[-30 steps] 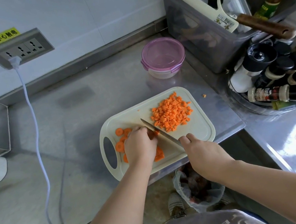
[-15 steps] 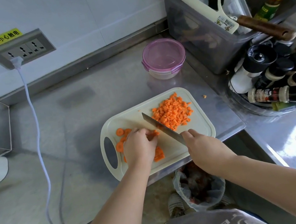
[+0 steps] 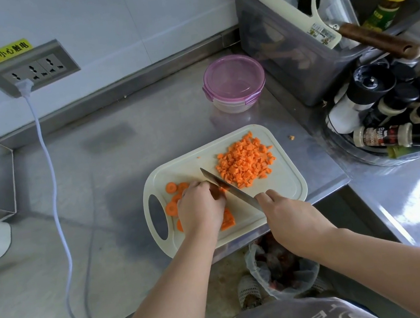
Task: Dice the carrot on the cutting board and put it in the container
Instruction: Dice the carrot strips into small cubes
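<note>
1. At the near edge of the worktop [image 3: 96, 176] the right hand [image 3: 292, 217] is wrapped round the handle of the knife [image 3: 228, 187]; the left hand [image 3: 201, 207], fingers curled, pins carrot slices [image 3: 171, 207] on the cutting board [image 3: 287, 185].
2. My advice: knuckles ahead of fingertips, blade tip low, short even cuts.
3. The diced pile [image 3: 245, 165] lies toward the board's far right corner.
4. Beyond, the container [image 3: 235, 83] stands lidded, apart from the board; it needs opening.
5. Steel worktop; grey tub [image 3: 282, 51] and spice bottles [image 3: 388, 108] at its right edge; wall socket [image 3: 29, 69] behind.
</note>
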`<state>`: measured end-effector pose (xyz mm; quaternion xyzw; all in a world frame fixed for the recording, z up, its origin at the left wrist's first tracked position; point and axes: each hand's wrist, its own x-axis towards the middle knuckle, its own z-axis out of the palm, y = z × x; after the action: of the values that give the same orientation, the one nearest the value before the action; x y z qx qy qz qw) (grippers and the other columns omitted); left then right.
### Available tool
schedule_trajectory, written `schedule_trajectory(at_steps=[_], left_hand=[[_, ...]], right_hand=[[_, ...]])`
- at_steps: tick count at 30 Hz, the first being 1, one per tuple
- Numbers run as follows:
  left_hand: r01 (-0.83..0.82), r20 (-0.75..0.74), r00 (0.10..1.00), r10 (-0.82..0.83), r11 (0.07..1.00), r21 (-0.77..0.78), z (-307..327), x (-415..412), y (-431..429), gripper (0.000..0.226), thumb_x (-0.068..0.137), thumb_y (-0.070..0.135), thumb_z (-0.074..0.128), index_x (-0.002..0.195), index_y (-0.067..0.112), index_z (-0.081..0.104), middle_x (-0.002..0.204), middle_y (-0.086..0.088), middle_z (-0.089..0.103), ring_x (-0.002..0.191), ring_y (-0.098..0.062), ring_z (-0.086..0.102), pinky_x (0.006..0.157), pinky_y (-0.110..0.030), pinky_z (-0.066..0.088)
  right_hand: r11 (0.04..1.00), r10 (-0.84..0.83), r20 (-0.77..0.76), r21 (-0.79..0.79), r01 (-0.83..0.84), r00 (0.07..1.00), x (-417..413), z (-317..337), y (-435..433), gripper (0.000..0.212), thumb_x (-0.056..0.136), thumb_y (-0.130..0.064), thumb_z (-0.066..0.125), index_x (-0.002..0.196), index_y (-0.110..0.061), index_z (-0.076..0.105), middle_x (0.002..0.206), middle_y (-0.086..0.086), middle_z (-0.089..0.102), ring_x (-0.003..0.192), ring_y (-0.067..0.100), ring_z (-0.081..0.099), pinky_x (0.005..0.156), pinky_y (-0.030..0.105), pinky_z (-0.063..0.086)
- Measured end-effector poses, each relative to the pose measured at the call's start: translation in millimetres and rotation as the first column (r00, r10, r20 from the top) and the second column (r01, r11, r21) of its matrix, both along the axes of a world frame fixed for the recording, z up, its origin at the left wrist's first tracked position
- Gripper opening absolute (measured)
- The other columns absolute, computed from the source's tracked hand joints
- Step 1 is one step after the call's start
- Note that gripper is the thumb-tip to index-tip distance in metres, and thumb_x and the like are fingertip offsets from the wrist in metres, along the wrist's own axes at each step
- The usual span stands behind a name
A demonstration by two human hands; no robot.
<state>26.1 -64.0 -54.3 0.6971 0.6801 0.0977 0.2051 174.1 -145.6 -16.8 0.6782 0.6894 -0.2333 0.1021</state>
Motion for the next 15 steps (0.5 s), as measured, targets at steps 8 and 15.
schedule_trajectory(at_steps=[8, 15], left_hand=[[0.001, 0.009, 1.000, -0.001, 1.000, 0.015, 0.2, 0.4, -0.5, 0.019, 0.085, 0.031, 0.063, 0.092, 0.015, 0.070, 0.101, 0.002, 0.065, 0.093, -0.022, 0.060, 0.078, -0.037, 0.048], [0.016, 0.013, 1.000, -0.016, 0.999, 0.028, 1.7, 0.1, 0.6, 0.014, 0.084, 0.029, 0.065, 0.088, 0.017, 0.070, 0.095, 0.004, 0.063, 0.089, -0.018, 0.059, 0.075, -0.033, 0.045]], right_hand=[[1.000, 0.007, -0.012, -0.019, -0.007, 1.000, -0.7, -3.0, 1.3, 0.051, 0.083, 0.005, 0.048, 0.128, -0.015, 0.036, 0.104, 0.000, 0.041, 0.067, 0.023, 0.059, 0.057, 0.035, 0.055], [1.000, -0.001, -0.070, -0.029, -0.001, 0.998, 5.2, -9.7, 8.9, 0.051, 0.083, 0.008, 0.047, 0.127, -0.015, 0.038, 0.107, -0.001, 0.044, 0.076, 0.024, 0.061, 0.064, 0.039, 0.058]])
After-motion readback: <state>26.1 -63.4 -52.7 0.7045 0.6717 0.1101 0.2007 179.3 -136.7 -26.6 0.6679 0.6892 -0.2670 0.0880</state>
